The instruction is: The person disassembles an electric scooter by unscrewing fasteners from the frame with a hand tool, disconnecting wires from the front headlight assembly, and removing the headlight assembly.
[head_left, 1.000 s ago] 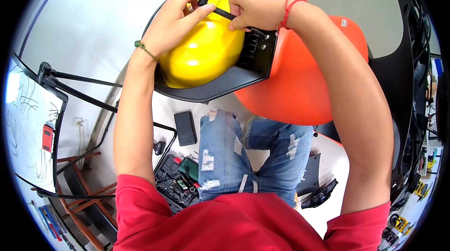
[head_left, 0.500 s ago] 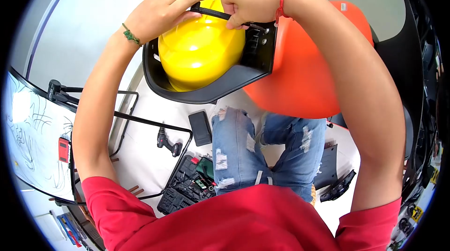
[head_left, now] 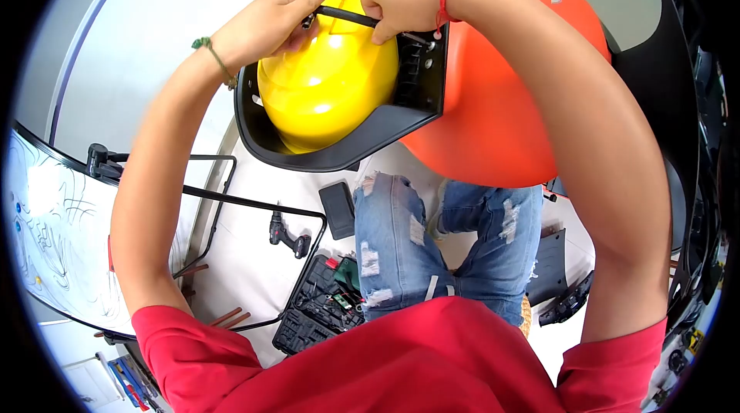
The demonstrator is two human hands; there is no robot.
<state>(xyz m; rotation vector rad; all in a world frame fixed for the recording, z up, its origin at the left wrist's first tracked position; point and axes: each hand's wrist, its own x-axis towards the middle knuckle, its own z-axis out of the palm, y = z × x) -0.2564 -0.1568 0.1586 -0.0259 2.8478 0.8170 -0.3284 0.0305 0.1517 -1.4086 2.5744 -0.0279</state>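
Note:
A glossy yellow dome (head_left: 327, 97), shaped like a hard hat, sits inside a black shell (head_left: 362, 139) with a yellow label on its far rim. Across the dome lies a slim black bar-shaped tool (head_left: 347, 16); its exact kind is unclear. My right hand (head_left: 397, 0) is closed around the tool's right part, its fingers partly hidden. Around the left end, beside a small metal piece, my left hand (head_left: 281, 23) is closed with the thumb on top. A thin metal rod (head_left: 416, 40) shows past my right hand, near bolts on the shell's inner wall.
A smooth orange shell (head_left: 493, 104) adjoins the black one on the right. Below lie a cordless drill (head_left: 289, 236), a dark flat box (head_left: 337, 210) and an open tool case (head_left: 324, 305). A whiteboard (head_left: 62, 236) and black metal frame (head_left: 254, 201) stand left.
My left wrist has turned, exposing the small metal piece at the tool's left end. My right hand has shifted slightly left with the tool. The camera view has shifted a little.

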